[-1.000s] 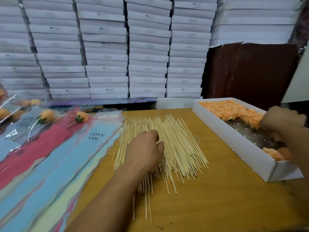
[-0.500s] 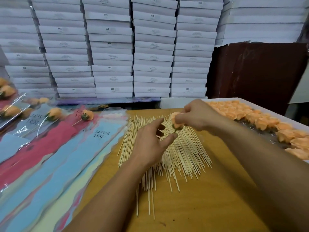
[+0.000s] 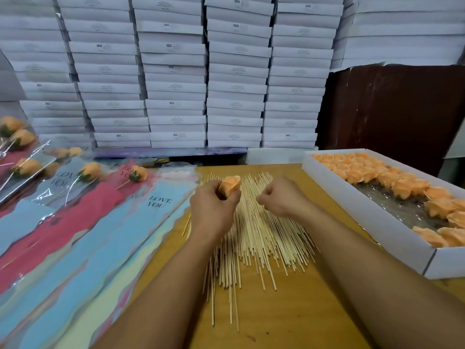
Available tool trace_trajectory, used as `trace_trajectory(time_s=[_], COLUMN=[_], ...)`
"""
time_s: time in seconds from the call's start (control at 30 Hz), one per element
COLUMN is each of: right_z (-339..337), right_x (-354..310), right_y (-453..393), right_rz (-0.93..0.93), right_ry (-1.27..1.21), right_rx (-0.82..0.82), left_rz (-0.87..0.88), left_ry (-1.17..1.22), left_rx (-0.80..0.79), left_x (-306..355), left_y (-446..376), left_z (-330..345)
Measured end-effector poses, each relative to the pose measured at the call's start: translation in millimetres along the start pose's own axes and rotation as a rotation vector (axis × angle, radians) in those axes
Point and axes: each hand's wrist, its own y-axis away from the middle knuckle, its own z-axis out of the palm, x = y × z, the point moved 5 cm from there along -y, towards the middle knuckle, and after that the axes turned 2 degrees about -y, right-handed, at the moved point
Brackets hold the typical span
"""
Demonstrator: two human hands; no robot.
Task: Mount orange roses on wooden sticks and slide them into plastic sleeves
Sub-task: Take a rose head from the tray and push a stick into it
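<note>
While several sleeved roses (image 3: pixel 88 171) already lie at the desk's (image 3: pixel 302 311) left, the left hand (image 3: pixel 214 210) grips an unmounted orange rose (image 3: pixel 230 185) above the sticks (image 3: pixel 254 230). Beside it the right hand (image 3: pixel 279 197) is curled, perhaps pinching a stick; many roses wait in the box (image 3: pixel 377 220) rightward

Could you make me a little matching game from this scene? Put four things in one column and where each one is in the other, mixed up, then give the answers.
Things:
1. orange rose
2. wooden sticks
3. white box of roses
4. plastic sleeves

Places:
A. spread over the left side of the table
B. on the right side of the table, lid off
C. held in the left hand
D. heaped in the middle of the table, under both hands

Pairs: 1-C, 2-D, 3-B, 4-A
</note>
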Motion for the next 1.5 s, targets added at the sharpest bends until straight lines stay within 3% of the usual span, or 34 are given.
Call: trace_trajectory(time_s=[0.17, 0.37, 0.57, 0.73, 0.9, 1.07, 1.17, 1.3, 1.5], right_z=[21, 26, 18, 7, 2, 3, 3, 12, 21], right_x=[-6, -13, 2, 9, 14, 17, 11, -1, -12], right_y=[-4, -11, -11, 2, 20, 30, 35, 47, 60], right_rz=[0.033, 0.086, 0.251, 0.232, 0.245, 0.226, 0.167, 0.128, 0.12], right_ry=[0.236, 0.246, -0.083, -0.413, -0.531, -0.537, -0.562, -0.715, -0.9], right_rx=[0.004, -0.02, -0.099, -0.155, -0.278, -0.225, -0.203, -0.355, -0.565], left_rz=[-0.136, -0.164, -0.195, -0.205, -0.228, -0.225, -0.302, -0.491, -0.554], left_ry=[0.103, 0.11, 0.134, 0.143, 0.141, 0.151, 0.412, 0.925, 1.188], left_rx=[0.012, 0.017, 0.022, 0.023, 0.008, 0.01, -0.015, -0.061, -0.162], left_x=[-9, -11, -15, -15, -15, -16, -20, -22, -15], left_y=[-4, -5, -6, -7, -7, -6, -8, -11, -10], left_z=[-5, -7, -9, -10, -8, -7, -4, 0, 4])
